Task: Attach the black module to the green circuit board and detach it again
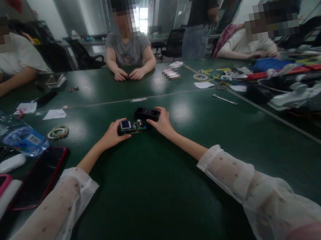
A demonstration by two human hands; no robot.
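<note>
Over the dark green table [147, 188], my left hand [115, 134] is closed on the left end of a small green circuit board [137, 127] that carries a little square screen [125, 124]. My right hand [162, 122] grips a black plastic housing [148, 114], thumb in front and fingers behind its right end. The housing sits just behind the board's right part, and the two are close together. Whether they touch, I cannot tell. Dark material shows under my left fingers, too small to make out.
At left lie a large water bottle [10, 130], a red-edged phone [43, 176], a white earbud case [12, 163] and a beaded bracelet [58, 132]. A wrench [225, 99] and tangled cables [217, 73] are at right. Several people sit or stand across the table.
</note>
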